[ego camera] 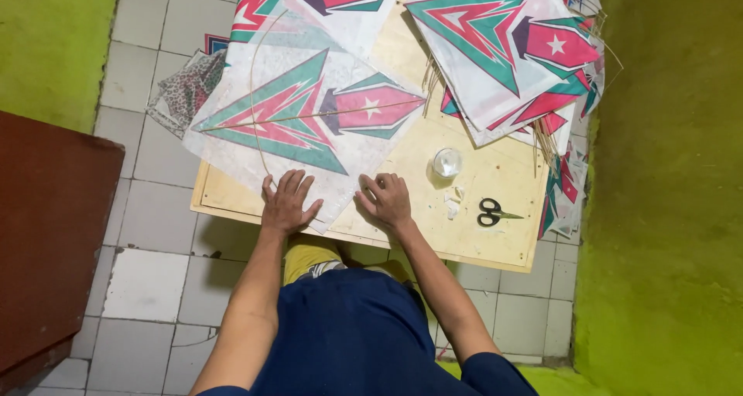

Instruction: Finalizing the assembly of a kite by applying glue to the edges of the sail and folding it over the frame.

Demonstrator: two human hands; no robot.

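A white paper kite (298, 114) with a teal, pink and purple arrow-and-star print lies on a low wooden board (495, 183). Thin bamboo sticks cross it, one straight, one bowed. My left hand (286, 204) lies flat on the kite's near corner, fingers spread. Beside it, my right hand (385, 200) presses the kite's lower right edge with fingers bent. Neither hand holds anything.
A stack of finished kites (503, 48) fills the board's far right, and more stand at its right edge. A small clear cup (446, 163), paper scraps and black scissors (491, 212) lie right of my hands. Green walls flank the tiled floor; a brown cabinet (46, 233) stands left.
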